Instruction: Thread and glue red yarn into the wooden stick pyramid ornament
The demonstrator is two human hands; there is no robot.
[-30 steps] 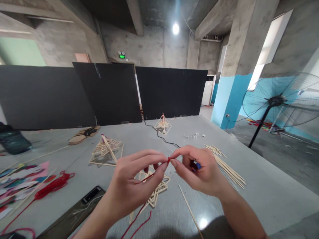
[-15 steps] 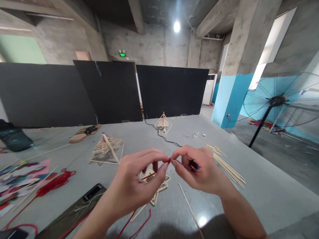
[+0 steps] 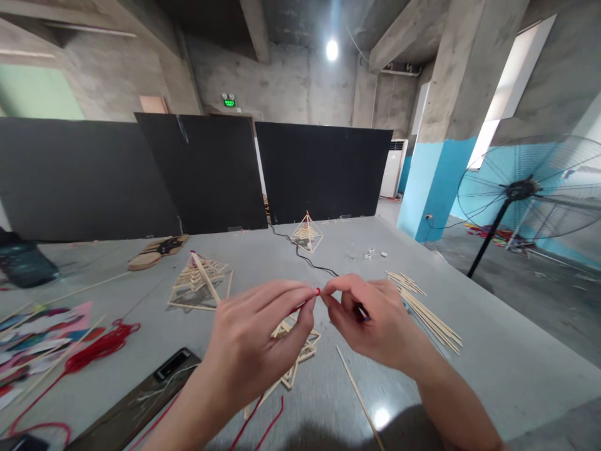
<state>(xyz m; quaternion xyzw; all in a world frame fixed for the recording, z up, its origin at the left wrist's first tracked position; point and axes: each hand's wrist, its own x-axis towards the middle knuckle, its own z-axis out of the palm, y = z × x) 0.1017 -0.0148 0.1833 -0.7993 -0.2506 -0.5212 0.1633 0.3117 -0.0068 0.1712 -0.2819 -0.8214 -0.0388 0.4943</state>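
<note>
My left hand (image 3: 263,332) is closed in a pinch on red yarn (image 3: 318,291), held up over the table. My right hand (image 3: 370,313) meets it from the other side, its index finger and thumb pinched at the same bit of yarn. A small dark and blue object (image 3: 362,313) shows inside the curled right fingers; its kind is hidden. Under the hands lies a frame of thin wooden sticks (image 3: 305,351), partly covered by the left hand. Two strands of red yarn (image 3: 271,423) trail on the table below it.
Stick pyramids (image 3: 200,282) stand behind left and at the far middle. Loose sticks (image 3: 429,313) lie right; a single stick (image 3: 357,391) lies in front. Left are a red yarn bundle (image 3: 101,347), colourful scraps (image 3: 44,338) and a dark board (image 3: 136,401). A fan (image 3: 521,188) stands right.
Both hands have risen slightly with the yarn, and the left fingers have straightened and drawn together. The red strands below have shifted a little.
</note>
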